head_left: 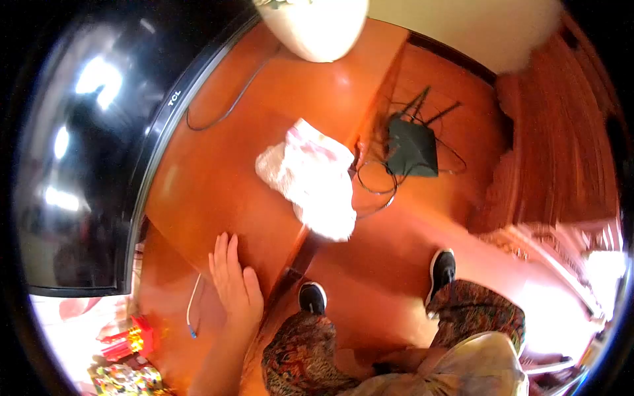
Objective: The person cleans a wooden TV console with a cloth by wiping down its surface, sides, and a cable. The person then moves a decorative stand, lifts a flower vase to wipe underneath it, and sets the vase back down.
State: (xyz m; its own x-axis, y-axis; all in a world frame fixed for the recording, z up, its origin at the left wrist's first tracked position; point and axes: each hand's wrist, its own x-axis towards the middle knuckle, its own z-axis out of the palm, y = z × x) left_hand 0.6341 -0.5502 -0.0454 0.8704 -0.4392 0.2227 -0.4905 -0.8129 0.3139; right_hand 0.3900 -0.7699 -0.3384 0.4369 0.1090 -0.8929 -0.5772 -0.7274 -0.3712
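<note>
My left hand (pixel 236 280) lies on the wooden cabinet top (pixel 198 185), palm down, fingers stretched out, holding nothing. A thin white cable (pixel 193 305) with a blue tip is just left of its wrist. Farther up, apart from this hand, a bunched white cloth (pixel 321 188) with pinkish marks rests at the cabinet's right edge. Low in the view, my right hand (pixel 350 363) is near my lap, beyond a dark band at the wrist. Its fingers are not clear enough to read.
A black TV (pixel 86 158) stands along the left. A white pot (pixel 317 30) sits at the far end. On the right, a black router (pixel 411 148) lies among loose cables beside carved wooden furniture (pixel 555 132). Red and gold decorations (pixel 129 340) are at lower left.
</note>
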